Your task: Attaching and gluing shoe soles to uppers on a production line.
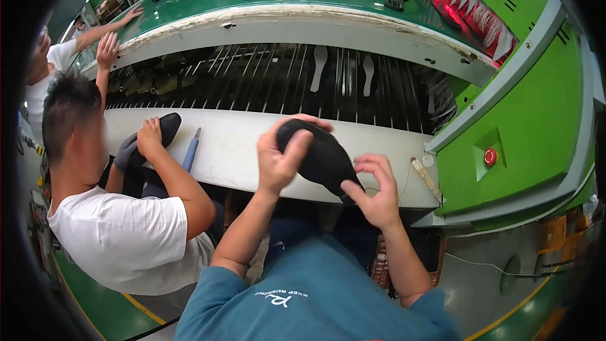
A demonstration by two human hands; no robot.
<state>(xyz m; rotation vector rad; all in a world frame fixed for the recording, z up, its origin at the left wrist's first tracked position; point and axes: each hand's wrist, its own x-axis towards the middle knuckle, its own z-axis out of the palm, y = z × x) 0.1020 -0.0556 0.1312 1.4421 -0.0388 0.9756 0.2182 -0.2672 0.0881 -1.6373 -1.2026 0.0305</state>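
Teal shirt (315, 303) is filling the lower centre, running off the bottom edge. At right, a green machine (517, 139) is fading into the dark rim. At left, a co-worker in white (126, 233) is partly covering a dark item (170, 126). At mid-frame, the left hand (278, 161) is clasping a black shoe-shaped piece (325, 158) by its upper end, fingers half hidden; the blurred right hand (379, 199) is spreading around its lower end, contact unclear.
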